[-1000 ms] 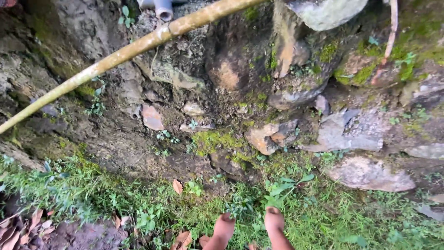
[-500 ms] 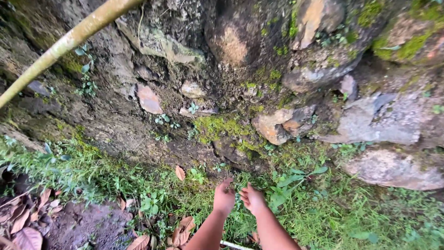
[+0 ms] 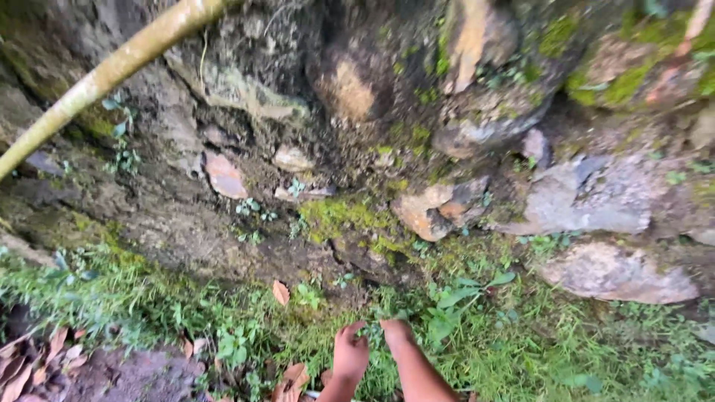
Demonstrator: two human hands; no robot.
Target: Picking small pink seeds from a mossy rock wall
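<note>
My left hand point(image 3: 350, 354) and my right hand point(image 3: 398, 334) reach down side by side into low green weeds point(image 3: 376, 335) at the foot of a rough stone wall point(image 3: 588, 197). Their fingertips nearly touch each other among the small leaves. Motion blur and the plants hide the fingers, so I cannot make out whether either hand grips a stem. A broad-leaved plant point(image 3: 456, 299) grows just right of my right hand. A dry orange leaf point(image 3: 280, 292) lies up and to the left of my left hand.
A yellow-green bamboo pole point(image 3: 112, 71) slants across the upper left in front of the wall. Moss point(image 3: 342, 214) covers stones mid-wall. Bare dark soil point(image 3: 130, 372) and dead brown leaves point(image 3: 30, 361) lie at the lower left. Grass point(image 3: 596, 350) spreads to the lower right.
Both hands came forward into the weeds, then drew back slightly toward the bottom edge. The view shifted a little, and the wall now sits lower in the picture.
</note>
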